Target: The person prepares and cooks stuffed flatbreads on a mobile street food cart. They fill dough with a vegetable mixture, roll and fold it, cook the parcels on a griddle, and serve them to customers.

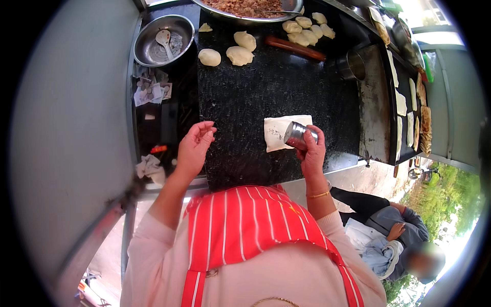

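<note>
My right hand (312, 149) grips a metal shaker can (297, 135), tilted to the left over a flat rectangular piece of dough (274, 140). Dark specks, perhaps seeds, lie on the dough's left half. The can hides part of its right side. My left hand (196, 147) holds nothing, with its fingers loosely curled above the left edge of the black stone worktop (241, 99). Filled dough balls (241, 55) rest at the worktop's far left, and several more dough pieces (307, 32) lie at the far right beside a brown rolling pin (295, 48).
A steel bowl of filling (245, 7) stands at the back. Left are a steel bowl (180, 27) with a white ladle, banknotes and coins (149, 90), and a crumpled cloth (151, 169). On the right, a griddle (406, 134) bears flatbreads. A person (383, 222) is outside, lower right.
</note>
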A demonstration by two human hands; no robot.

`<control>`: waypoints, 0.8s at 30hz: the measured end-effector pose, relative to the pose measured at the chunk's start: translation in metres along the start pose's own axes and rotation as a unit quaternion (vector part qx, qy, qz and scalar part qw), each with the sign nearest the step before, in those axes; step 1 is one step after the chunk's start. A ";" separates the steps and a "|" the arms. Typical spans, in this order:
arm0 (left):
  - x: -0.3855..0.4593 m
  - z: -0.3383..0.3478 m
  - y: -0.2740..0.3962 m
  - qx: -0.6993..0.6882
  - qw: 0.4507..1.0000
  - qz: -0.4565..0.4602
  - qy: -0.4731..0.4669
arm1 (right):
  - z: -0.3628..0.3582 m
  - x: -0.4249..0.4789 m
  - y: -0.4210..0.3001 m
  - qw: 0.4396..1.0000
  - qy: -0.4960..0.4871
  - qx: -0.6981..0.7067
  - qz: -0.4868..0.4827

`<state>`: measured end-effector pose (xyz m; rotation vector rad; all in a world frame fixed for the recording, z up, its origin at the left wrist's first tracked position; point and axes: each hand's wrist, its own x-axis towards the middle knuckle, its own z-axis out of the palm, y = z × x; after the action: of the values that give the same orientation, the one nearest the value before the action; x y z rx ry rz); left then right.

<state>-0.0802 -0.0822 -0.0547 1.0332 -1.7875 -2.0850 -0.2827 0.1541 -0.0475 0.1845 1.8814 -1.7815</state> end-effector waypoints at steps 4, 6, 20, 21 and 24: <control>-0.007 0.013 -0.004 0.002 0.999 -0.021 -0.027 | -0.005 0.010 0.006 0.997 -0.015 -0.077 0.008; -0.007 0.014 -0.014 0.010 0.996 -0.032 -0.077 | -0.003 -0.008 -0.001 0.997 -0.057 0.023 0.038; -0.048 -0.040 -0.021 0.160 0.975 -0.011 0.152 | 0.014 -0.025 0.051 0.641 -0.260 -0.629 -0.354; -0.049 -0.055 -0.041 0.224 0.956 0.015 0.189 | 0.012 -0.026 0.043 0.661 -0.232 -0.621 -0.352; -0.046 -0.066 -0.062 0.389 0.892 -0.031 0.227 | -0.004 -0.006 0.038 0.688 -0.106 -0.643 -0.320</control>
<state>0.0121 -0.0925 -0.0962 1.5978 -2.3480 -0.9578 -0.2621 0.1637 -0.0782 -1.2459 2.6674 -0.2952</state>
